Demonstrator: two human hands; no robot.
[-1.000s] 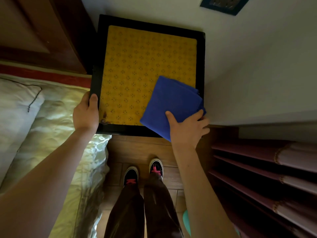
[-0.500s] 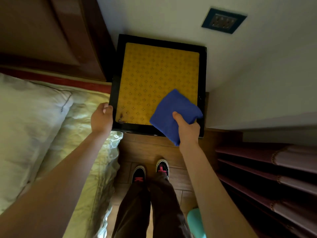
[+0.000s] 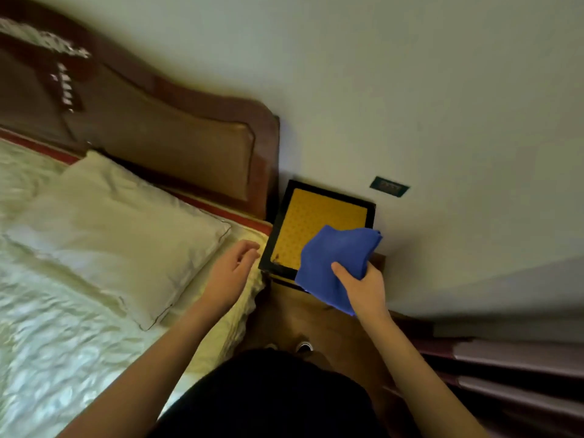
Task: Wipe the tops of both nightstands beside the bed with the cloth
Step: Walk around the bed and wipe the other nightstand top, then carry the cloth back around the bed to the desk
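Note:
A nightstand (image 3: 319, 216) with a yellow patterned top and a black rim stands in the corner between the bed and the wall. My right hand (image 3: 363, 287) grips a blue cloth (image 3: 331, 257), lifted above the nightstand's near right corner and hiding that part of the top. My left hand (image 3: 232, 270) hovers over the bed's edge just left of the nightstand, fingers apart and holding nothing. Only this one nightstand is in view.
The bed (image 3: 63, 327) with a cream cover and a pillow (image 3: 120, 229) fills the left, backed by a brown headboard (image 3: 164, 140). A wall socket (image 3: 389, 186) sits above the nightstand. Shelves (image 3: 505, 365) stand at the right. My feet are on the wooden floor (image 3: 303, 314).
My left hand has let go of the nightstand's near left corner. My right hand has lifted the cloth off the top. The view has pulled back and swung left, showing more bed and headboard.

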